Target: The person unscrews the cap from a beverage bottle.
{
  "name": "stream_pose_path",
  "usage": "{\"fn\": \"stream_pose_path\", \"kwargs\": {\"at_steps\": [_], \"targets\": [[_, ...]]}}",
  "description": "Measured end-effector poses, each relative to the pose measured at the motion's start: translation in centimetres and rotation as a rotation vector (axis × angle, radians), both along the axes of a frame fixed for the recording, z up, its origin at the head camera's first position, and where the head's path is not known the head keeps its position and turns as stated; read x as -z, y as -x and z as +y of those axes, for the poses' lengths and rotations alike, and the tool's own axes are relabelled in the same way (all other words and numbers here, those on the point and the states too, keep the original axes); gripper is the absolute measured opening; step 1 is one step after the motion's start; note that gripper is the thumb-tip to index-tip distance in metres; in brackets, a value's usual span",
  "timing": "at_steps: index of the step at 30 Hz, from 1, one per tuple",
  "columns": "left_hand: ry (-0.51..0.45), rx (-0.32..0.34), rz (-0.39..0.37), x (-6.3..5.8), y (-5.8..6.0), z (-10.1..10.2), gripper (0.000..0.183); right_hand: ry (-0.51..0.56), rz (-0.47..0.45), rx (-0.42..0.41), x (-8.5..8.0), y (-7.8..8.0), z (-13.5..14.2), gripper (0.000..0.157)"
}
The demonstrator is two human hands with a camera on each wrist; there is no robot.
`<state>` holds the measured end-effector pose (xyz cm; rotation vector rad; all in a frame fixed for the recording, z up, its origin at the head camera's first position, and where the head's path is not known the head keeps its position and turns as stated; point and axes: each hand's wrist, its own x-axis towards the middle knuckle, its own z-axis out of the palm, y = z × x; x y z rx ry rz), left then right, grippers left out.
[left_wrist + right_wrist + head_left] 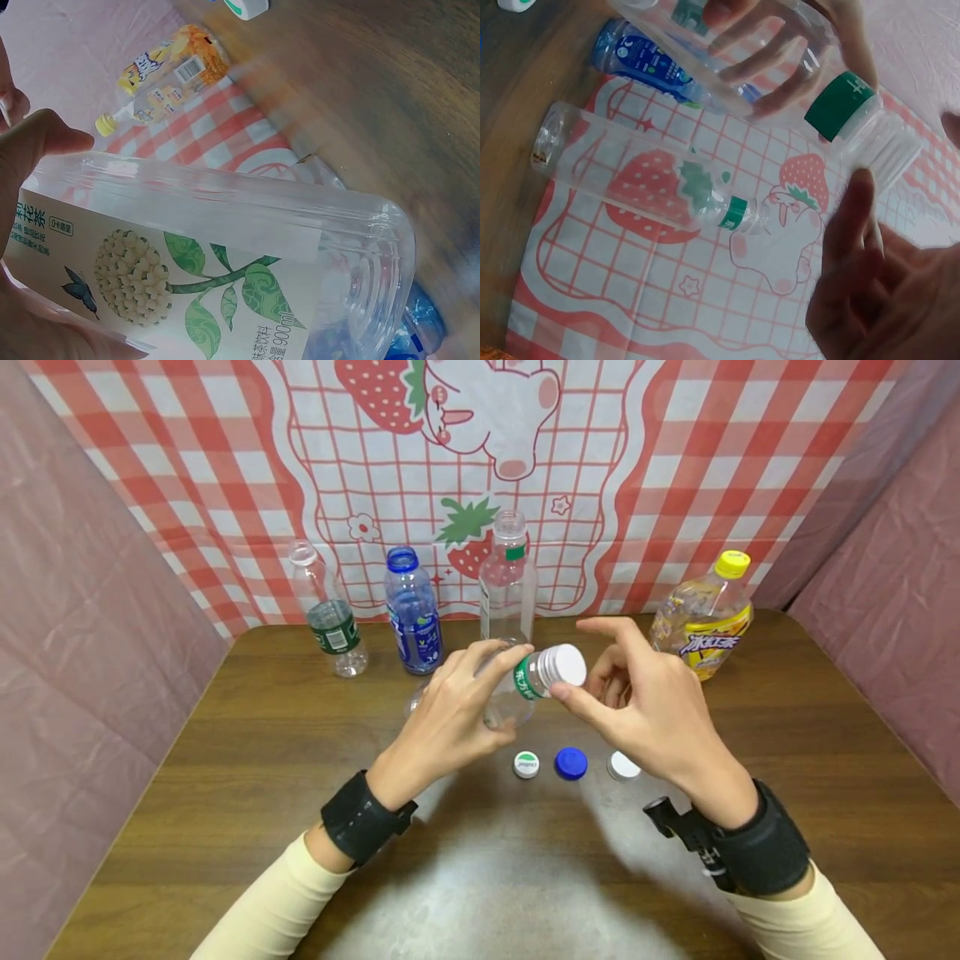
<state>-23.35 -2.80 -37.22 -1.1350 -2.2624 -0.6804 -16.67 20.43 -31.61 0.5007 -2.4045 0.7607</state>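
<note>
My left hand [457, 702] grips a large clear plastic bottle [352, 247] around its body, tilted with the neck toward the right. Its label shows a white blossom with green leaves, and a green band circles the neck [840, 106]. On the mouth sits a white cap [570, 665]. My right hand [660, 702] is beside the cap, thumb tip right at its edge. The right index finger reaches out past the cap, apart from it, and the other fingers bend loosely. In the right wrist view the left fingers show through the clear plastic.
Along the back stand a green-labelled clear bottle [335, 627], a blue bottle [416, 627], a tall uncapped clear bottle [508, 585] and a yellow-capped bottle [705, 627]. A printed white cap [527, 765], a blue cap [572, 763] and a white cap [622, 766] lie in front.
</note>
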Motion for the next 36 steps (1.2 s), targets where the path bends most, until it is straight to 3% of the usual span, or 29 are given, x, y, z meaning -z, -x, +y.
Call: {"fn": "stream_pose_path", "kwargs": {"at_steps": [4, 8, 13, 18, 27, 30, 36], "targets": [[0.002, -0.005, 0.006, -0.04, -0.05, 0.01, 0.093, 0.038, 0.063, 0.102, 0.29, -0.01, -0.12, 0.032], [0.012, -0.013, 0.013, -0.05, -0.12, 0.04, 0.092, 0.042, 0.123, 0.13, 0.59, 0.12, -0.3, 0.03], [0.02, -0.019, 0.015, 0.02, -0.09, 0.07, 0.091, 0.039, 0.146, 0.101, 0.65, 0.3, -0.48, 0.029], [0.025, -0.028, 0.013, 0.07, 0.07, -0.06, 0.091, 0.034, 0.085, 0.011, 0.37, 0.21, -0.31, 0.024], [0.022, -0.03, -0.008, 0.02, 0.3, -0.22, 0.095, 0.001, -0.018, -0.16, -0.26, 0.21, 0.31, 0.043], [0.02, -0.027, -0.01, 0.01, 0.3, -0.23, 0.096, -0.001, -0.028, -0.176, -0.32, 0.22, 0.41, 0.047], [0.015, -0.022, -0.008, -0.04, 0.21, -0.17, 0.095, 0.074, -0.086, -0.132, -0.23, 0.15, 0.44, 0.073]]}}
